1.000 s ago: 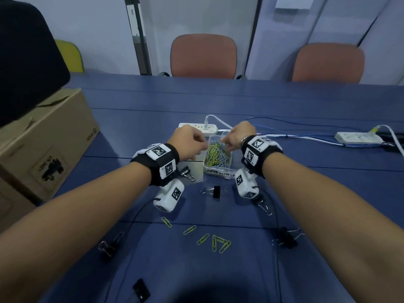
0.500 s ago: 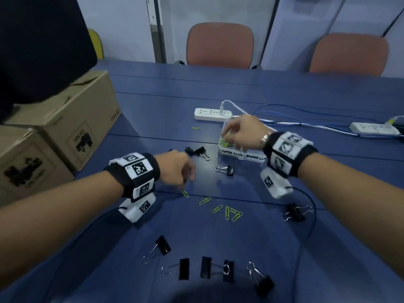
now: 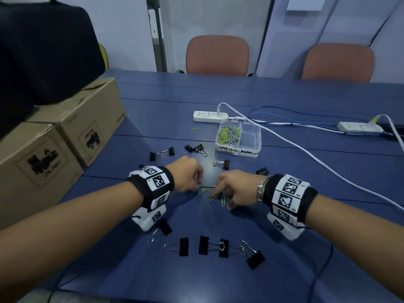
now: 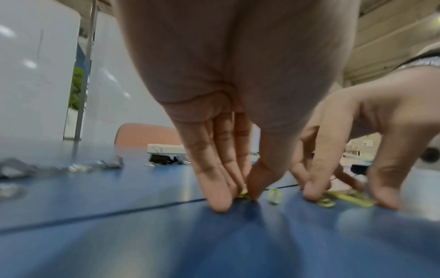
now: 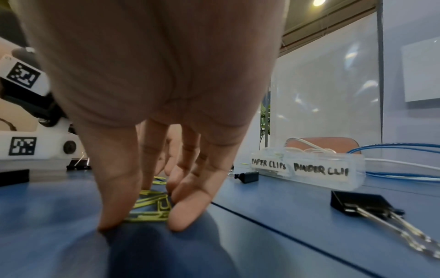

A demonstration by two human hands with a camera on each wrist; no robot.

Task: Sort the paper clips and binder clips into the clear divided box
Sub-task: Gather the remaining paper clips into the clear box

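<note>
Both hands down on loose clips, mid-table
The left hand [image 3: 188, 177] pinches one paper clip [image 4: 243, 194] between thumb and fingertips. The right hand [image 3: 237, 190] has thumb and fingers closed round a clip pile [image 5: 152, 205], tips on the table [image 3: 153, 119]. The box [image 3: 259, 138] sits toward the far edge, sorted clips [image 3: 228, 134] in its left compartment; binder clips [image 3: 184, 247] lie along the near edge

free: bare table [image 3: 175, 95] toward far edge | blocked: cardboard boxes [image 3: 94, 127] along left edge | binder clips [image 3: 203, 246] row by near edge | cables [image 3: 291, 124] cross right side
</note>
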